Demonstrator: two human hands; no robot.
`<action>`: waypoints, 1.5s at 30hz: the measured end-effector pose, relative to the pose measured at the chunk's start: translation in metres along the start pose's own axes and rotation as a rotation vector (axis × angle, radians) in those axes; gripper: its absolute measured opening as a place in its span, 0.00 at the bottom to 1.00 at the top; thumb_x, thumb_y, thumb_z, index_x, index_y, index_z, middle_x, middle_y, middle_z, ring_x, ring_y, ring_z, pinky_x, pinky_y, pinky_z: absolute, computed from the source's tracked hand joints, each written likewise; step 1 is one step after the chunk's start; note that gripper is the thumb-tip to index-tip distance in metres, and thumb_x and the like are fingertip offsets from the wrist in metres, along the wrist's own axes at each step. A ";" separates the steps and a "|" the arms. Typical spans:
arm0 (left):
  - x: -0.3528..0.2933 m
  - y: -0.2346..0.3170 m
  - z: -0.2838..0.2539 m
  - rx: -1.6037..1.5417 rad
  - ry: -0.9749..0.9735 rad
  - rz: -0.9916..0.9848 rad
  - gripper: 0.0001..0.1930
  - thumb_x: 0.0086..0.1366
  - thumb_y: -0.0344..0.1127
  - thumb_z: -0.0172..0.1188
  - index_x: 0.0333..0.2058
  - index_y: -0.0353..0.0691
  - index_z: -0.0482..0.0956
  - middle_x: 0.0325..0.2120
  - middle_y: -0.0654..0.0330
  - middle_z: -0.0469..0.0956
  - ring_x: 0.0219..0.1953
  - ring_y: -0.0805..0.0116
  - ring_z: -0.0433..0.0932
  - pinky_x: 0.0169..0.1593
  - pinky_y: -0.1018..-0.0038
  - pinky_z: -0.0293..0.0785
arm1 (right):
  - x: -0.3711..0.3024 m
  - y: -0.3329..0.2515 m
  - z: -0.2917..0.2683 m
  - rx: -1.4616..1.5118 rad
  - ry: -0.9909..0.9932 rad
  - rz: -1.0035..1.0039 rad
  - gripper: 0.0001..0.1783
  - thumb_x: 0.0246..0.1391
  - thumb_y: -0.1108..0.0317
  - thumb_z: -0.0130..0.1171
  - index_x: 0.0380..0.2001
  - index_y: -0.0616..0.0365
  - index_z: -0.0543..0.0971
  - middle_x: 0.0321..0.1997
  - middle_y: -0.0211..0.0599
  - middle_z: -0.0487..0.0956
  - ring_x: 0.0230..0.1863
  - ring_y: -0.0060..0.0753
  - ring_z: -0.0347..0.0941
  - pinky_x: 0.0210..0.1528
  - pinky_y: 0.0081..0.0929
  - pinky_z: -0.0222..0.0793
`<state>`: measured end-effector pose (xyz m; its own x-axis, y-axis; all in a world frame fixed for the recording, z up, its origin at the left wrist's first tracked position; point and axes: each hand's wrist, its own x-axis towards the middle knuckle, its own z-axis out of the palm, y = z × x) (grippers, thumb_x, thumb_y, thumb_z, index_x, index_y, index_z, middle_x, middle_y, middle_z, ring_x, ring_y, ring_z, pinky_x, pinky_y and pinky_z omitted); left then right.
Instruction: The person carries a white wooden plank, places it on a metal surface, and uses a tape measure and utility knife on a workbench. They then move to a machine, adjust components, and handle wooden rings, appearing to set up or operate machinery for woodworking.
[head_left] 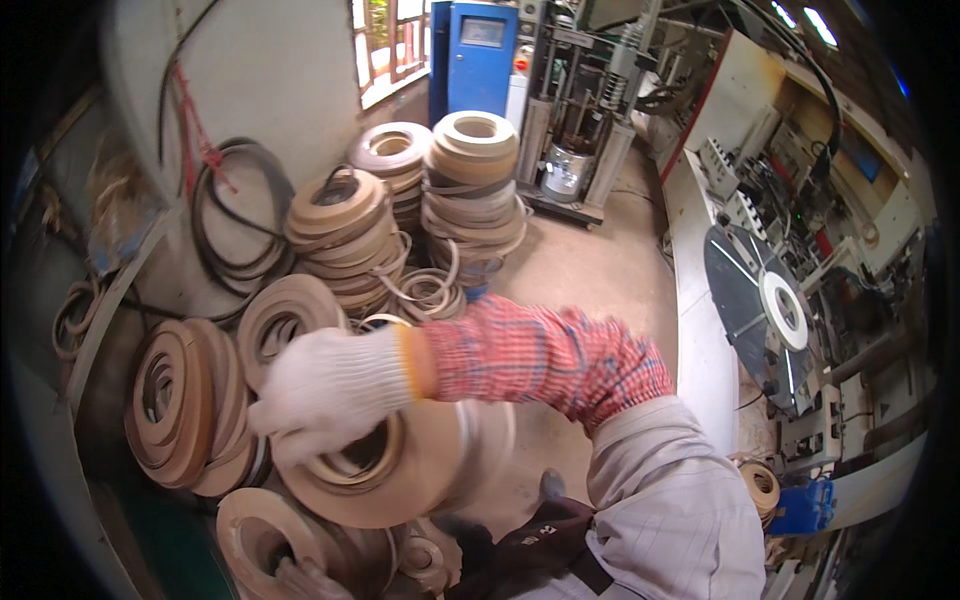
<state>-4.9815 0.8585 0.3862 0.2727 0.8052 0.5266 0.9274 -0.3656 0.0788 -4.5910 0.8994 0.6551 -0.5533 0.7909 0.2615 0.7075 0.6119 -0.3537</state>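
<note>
My right hand (335,390), in a white knit glove with a yellow cuff, reaches across to the left. Its fingers curl over the upper left edge of a large tan roll of edge banding (430,470), which stands tilted on its side and is smeared by motion. The fingertips' grip is partly hidden. Down at the lower edge, my left hand (303,580) is blurred and partly cut off; it lies at the central hole of another tan roll (240,525). Whether its fingers close on that roll does not show. More rolls (165,395) lean together beside my right hand.
Stacked rolls (470,170) stand ahead by the wall, with loose coils (430,293) at their foot. Black hose (225,225) hangs on the left. A blue cabinet (480,60) and a metal machine (575,110) stand behind. On the right runs a long machine with a dark reel disc (740,300).
</note>
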 end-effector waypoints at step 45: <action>0.302 1.017 0.180 -1.348 -0.693 0.777 0.17 0.63 0.20 0.58 0.51 0.27 0.78 0.49 0.44 0.78 0.49 0.50 0.79 0.58 0.63 0.74 | -0.681 0.267 -0.172 0.234 0.657 1.463 0.18 0.68 0.55 0.54 0.51 0.57 0.78 0.44 0.44 0.82 0.45 0.50 0.80 0.46 0.43 0.75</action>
<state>-3.9102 0.8142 0.4729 0.9135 0.1638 0.3725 -0.2268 -0.5552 0.8002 -3.9498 0.5265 0.5372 0.8147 0.5698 -0.1076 0.3188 -0.5952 -0.7376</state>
